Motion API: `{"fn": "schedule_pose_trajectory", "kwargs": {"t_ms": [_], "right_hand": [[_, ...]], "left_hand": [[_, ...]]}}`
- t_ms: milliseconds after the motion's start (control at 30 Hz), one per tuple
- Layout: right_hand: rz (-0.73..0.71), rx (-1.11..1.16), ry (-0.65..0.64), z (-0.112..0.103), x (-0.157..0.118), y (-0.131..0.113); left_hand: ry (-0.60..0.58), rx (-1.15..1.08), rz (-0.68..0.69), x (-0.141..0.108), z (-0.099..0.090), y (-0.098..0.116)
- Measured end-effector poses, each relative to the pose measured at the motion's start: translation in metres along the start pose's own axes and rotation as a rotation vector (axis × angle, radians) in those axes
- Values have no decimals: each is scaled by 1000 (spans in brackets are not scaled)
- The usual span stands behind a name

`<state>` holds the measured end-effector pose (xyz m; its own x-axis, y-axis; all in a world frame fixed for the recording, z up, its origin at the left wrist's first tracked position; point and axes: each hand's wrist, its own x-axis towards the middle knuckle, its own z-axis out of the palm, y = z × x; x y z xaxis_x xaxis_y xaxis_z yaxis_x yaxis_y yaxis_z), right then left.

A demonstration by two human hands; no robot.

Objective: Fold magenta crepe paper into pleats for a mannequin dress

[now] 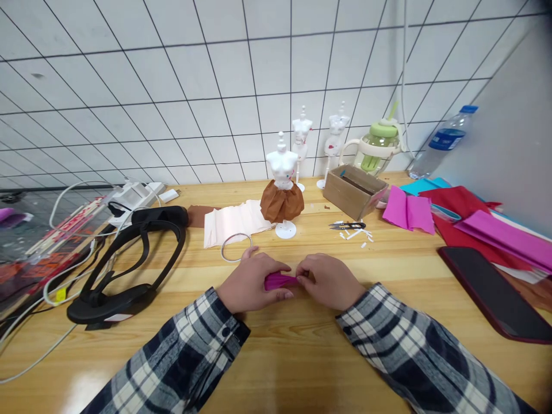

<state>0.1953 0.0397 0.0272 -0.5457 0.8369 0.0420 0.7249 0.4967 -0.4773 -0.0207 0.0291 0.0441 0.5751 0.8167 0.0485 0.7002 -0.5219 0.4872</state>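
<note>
A magenta strip of crepe paper (278, 280) is gathered between my two hands, low over the table. My left hand (254, 282) is closed around its wider end. With thumb and fingertips, my right hand (328, 280) pinches the narrow, twisted end. Just beyond the hands stands a small white dress form (282, 164) wearing a puffy brown paper skirt (282, 201). To its left lies a pale pink pleated paper (233, 221), and a thin ring-shaped band (236, 247) rests near my left hand.
Thread snips (347, 226) and white scraps lie by a cardboard box (356, 192). Two more dress forms (302, 138) stand behind. On the right are coloured papers (409, 210), a phone (495, 293), a cup (379, 144) and a bottle (444, 144). A black headset (129, 264) and cables occupy the left.
</note>
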Motion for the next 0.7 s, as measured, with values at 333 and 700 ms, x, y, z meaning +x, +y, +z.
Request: {"fn": "schedule_pose_trajectory", "kwargs": {"t_ms": [333, 700], "right_hand": [[14, 77, -76, -1, 1, 12], [91, 77, -78, -2, 1, 13]], "left_hand": [[-28, -23, -83, 3, 2, -10], [-18, 86, -198, -2, 5, -13]]}}
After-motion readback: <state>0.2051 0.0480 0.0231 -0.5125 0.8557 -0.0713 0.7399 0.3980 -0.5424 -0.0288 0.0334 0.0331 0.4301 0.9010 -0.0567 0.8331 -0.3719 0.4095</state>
